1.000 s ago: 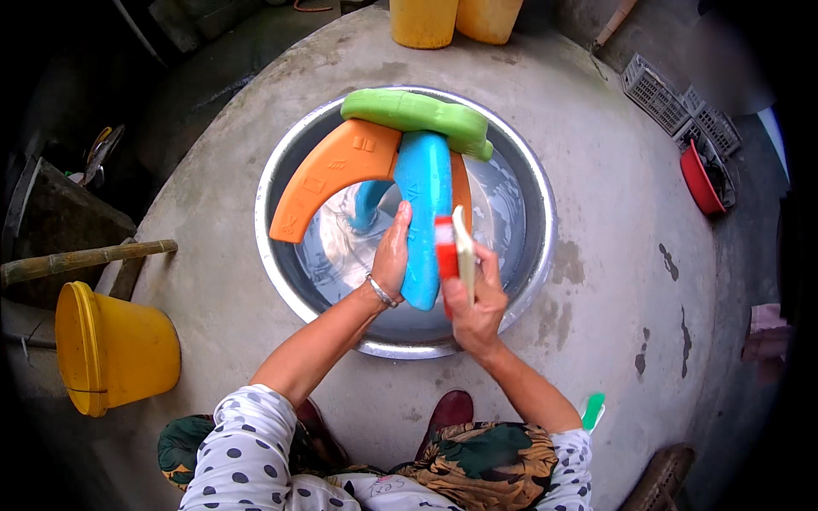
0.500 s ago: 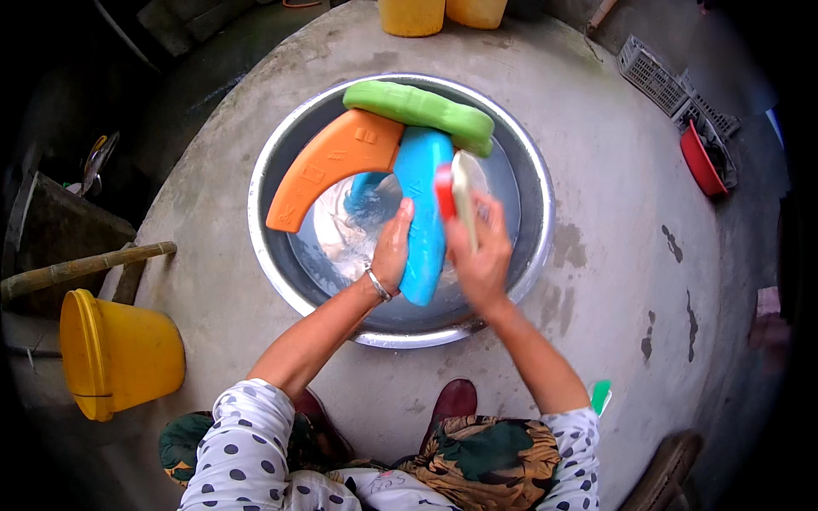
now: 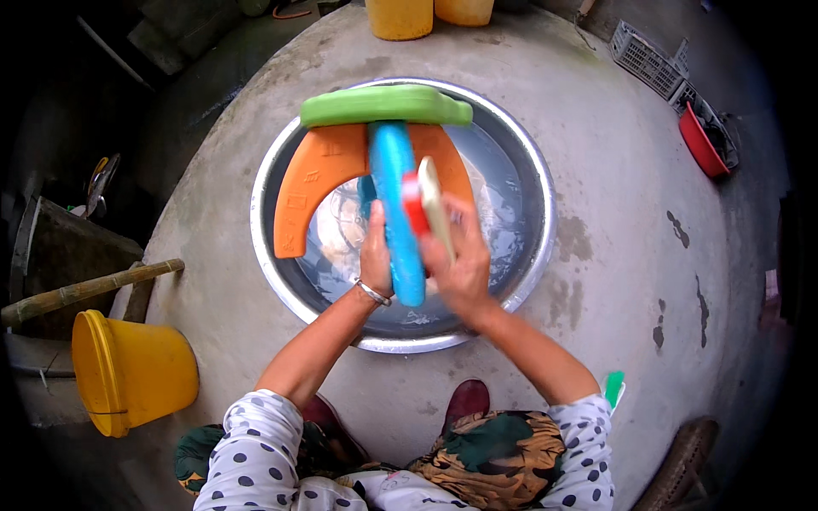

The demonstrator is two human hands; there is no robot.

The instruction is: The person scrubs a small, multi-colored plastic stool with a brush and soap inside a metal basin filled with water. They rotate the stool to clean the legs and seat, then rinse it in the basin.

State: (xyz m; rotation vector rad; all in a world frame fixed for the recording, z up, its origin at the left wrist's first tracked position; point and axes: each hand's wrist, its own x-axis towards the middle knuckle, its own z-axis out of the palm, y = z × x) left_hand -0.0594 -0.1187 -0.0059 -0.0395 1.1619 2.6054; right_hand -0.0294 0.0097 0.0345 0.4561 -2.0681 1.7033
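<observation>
A small plastic stool point(image 3: 388, 104) with a green seat and curved orange and blue legs is held up over a round metal basin point(image 3: 546, 204). My left hand point(image 3: 375, 255) grips the near blue leg from its left side, fingers partly hidden behind it. Closed around a scrubbing brush point(image 3: 434, 209) with a cream back and red bristles, my right hand point(image 3: 460, 268) presses it to the right side of that leg. Cloudy water fills the basin, and a pale cloth-like shape point(image 3: 334, 228) shows in it under the stool.
A yellow bucket point(image 3: 141, 370) stands at the left by a bamboo pole point(image 3: 94, 291). Two more yellow buckets point(image 3: 400, 19) are at the far edge. Grey crates point(image 3: 648, 61) and a red basin point(image 3: 702, 143) sit at far right; a green-and-white object point(image 3: 613, 387) lies near right.
The stool has turned, so its blue leg now faces me edge-on and a second orange leg shows on the right. Both hands and the brush have shifted slightly left.
</observation>
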